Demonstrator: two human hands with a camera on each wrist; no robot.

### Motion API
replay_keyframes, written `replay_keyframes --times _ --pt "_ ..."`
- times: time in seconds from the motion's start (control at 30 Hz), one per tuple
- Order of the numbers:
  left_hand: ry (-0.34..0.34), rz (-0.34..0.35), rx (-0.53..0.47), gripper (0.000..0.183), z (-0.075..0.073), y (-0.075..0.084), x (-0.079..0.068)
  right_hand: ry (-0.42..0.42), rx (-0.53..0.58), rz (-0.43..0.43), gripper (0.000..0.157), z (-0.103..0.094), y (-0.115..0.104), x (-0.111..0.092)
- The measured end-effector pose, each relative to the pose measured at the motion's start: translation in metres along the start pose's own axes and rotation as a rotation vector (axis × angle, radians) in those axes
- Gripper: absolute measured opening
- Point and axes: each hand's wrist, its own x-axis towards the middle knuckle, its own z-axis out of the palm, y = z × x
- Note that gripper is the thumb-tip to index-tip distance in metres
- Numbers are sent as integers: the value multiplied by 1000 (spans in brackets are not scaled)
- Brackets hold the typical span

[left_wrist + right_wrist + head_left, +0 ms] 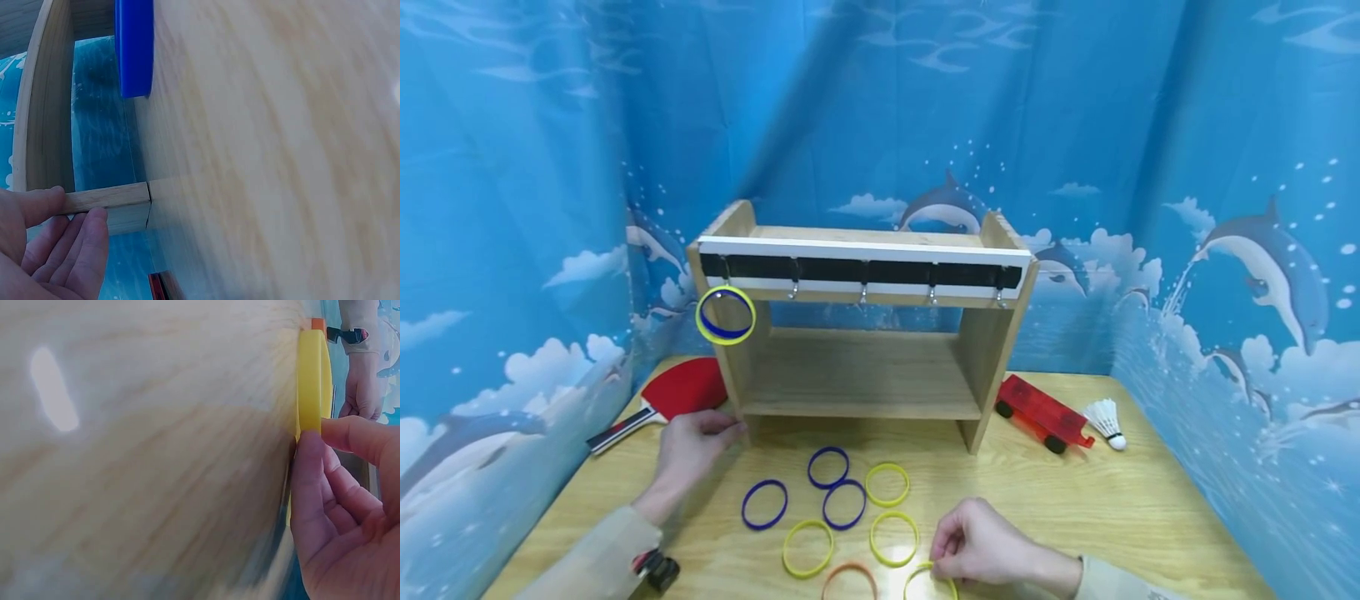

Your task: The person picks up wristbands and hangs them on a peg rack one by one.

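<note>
A wooden hook rack point(865, 375) stands on the table; a yellow ring point(724, 342) and a blue ring point(724, 332) hang together from its leftmost hook. My left hand point(696, 446) holds the rack low at its left side. In the left wrist view, thumb and fingers pinch the wooden edge point(106, 199). At the front of the table, my right hand point(985, 546) pinches a yellow ring point(309, 381) between thumb and index finger. Close by on the table lie an orange ring point(850, 565) and another yellow ring point(894, 565).
More blue rings point(760, 528) and yellow rings point(808, 522) lie flat before the rack. A red table tennis bat point(688, 385) is at the left. To the right are a red toy car point(1041, 408) and a shuttlecock point(1107, 421). Blue dolphin curtains point(880, 100) enclose the table.
</note>
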Motion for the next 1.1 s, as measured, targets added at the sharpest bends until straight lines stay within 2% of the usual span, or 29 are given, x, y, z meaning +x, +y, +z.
replay_keyframes --times 0.23,0.4,0.63,0.8,1.1 --pt "1 -7 7 20 0 -1 0 -8 -20 -8 8 -4 -6 -1" --pt "14 0 12 19 0 -2 0 -10 19 11 7 -7 -12 -2" --pt "40 21 23 16 2 -2 -1 19 10 -1 5 -13 -21 1" --pt "39 23 26 16 2 -3 -1 38 50 33 4 -18 -31 3" --pt "40 36 22 15 2 -3 0 69 78 34 3 -29 -55 8"
